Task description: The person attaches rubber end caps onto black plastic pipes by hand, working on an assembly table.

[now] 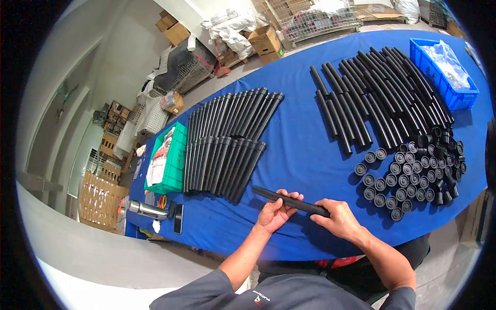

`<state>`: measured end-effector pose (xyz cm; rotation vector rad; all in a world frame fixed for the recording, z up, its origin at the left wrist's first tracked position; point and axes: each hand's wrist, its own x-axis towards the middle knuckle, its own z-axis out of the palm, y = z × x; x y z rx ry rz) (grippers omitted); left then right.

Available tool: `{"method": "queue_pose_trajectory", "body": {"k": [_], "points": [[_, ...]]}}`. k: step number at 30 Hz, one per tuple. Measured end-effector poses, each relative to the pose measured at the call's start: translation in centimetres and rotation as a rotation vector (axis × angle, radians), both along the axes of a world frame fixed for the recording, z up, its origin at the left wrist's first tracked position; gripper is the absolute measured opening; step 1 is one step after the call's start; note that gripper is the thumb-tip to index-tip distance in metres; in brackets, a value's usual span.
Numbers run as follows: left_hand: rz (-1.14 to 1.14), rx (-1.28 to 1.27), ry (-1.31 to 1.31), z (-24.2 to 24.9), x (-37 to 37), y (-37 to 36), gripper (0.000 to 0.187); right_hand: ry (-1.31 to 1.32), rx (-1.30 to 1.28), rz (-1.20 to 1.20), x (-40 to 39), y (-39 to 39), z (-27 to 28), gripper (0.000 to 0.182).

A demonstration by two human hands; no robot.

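Note:
Over the table's front edge I hold one black tube (268, 194), slanting down to the right. My left hand (276, 213) is palm up, its fingers wrapped round the tube's middle. My right hand (338, 219) grips the tube's right end, covering it. Beyond my left hand lie two rows of black tubes with wider collars at their far ends (222, 165). Plain black tubes (356, 103) are piled at the back right. Nearer, several round black caps (408, 175) with ringed faces lie in a loose group.
The table has a blue cloth (289, 144). A green crate (178, 155) with printed bags stands at the left, a blue crate (457, 95) with clear plastic at the far right. A phone (179, 219), scissors (163, 201) and a metallic cylinder (147, 209) lie at the left front.

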<state>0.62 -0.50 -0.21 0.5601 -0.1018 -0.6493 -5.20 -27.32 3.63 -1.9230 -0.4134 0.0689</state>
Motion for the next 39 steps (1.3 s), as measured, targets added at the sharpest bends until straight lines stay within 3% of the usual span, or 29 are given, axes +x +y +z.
{"method": "queue_pose_trajectory", "body": {"k": [3, 4, 7, 11, 12, 15, 16, 19, 20, 23, 24, 27, 32, 35, 36, 39], "points": [[-0.012, 0.034, 0.025, 0.5, 0.0, -0.1, 0.026, -0.332, -0.179, -0.142, -0.8, 1.2, -0.5, 0.038], [-0.019, 0.045, 0.036, 0.5, -0.1, 0.0, 0.026, -0.367, -0.284, -0.144, -1.3, 1.4, -0.1, 0.037], [-0.036, -0.026, -0.029, 0.2, 0.0, 0.0, 0.026, -0.281, -0.247, -0.108, -1.0, 1.1, 0.2, 0.033], [-0.025, -0.001, -0.031, 0.2, 0.0, -0.1, 0.026, 0.549, 0.124, -0.029, 0.3, -0.3, 3.2, 0.031], [-0.010, 0.016, -0.003, 0.4, 0.0, -0.2, 0.026, -0.053, 0.048, -0.130, 0.1, 0.7, 0.9, 0.033], [0.007, 0.035, 0.033, 0.0, 0.0, 0.1, 0.028, -0.466, -0.376, -0.136, -0.9, 1.3, -0.4, 0.034], [0.008, 0.034, 0.040, -0.3, 0.0, 0.3, 0.029, -0.400, -0.335, -0.125, -1.1, 1.4, -0.2, 0.036], [-0.018, -0.020, 0.011, -0.1, 0.0, 0.3, 0.030, 0.597, 0.128, 0.058, -0.1, -0.2, 4.1, 0.036], [-0.019, -0.007, 0.015, 0.1, 0.0, 0.2, 0.030, 0.675, 0.171, 0.079, 0.3, -0.4, 4.1, 0.032], [0.006, 0.048, 0.066, 0.4, 0.0, -0.1, 0.030, -0.313, -0.127, -0.149, -0.6, 1.3, 0.1, 0.027], [0.005, 0.045, 0.052, 0.3, 0.0, 0.0, 0.030, -0.304, -0.267, -0.142, -1.2, 1.6, 0.2, 0.026], [-0.004, 0.019, 0.024, -0.2, 0.0, 0.3, 0.031, -0.211, -0.201, -0.126, -1.3, 1.5, 0.1, 0.028], [0.009, 0.028, 0.049, 0.3, 0.0, -0.1, 0.030, 0.071, 0.084, -0.103, -0.4, 0.6, 0.7, 0.035], [0.009, 0.040, 0.057, 0.0, 0.0, 0.1, 0.029, -0.426, -0.333, -0.153, -1.2, 1.5, 0.1, 0.032], [-0.001, 0.020, 0.032, -0.1, 0.0, 0.2, 0.029, -0.412, -0.326, -0.177, -1.2, 1.6, 0.3, 0.029], [-0.020, -0.013, -0.012, -0.1, 0.0, 0.1, 0.029, 0.371, 0.032, -0.014, -0.2, 0.1, 3.1, 0.029]]}}
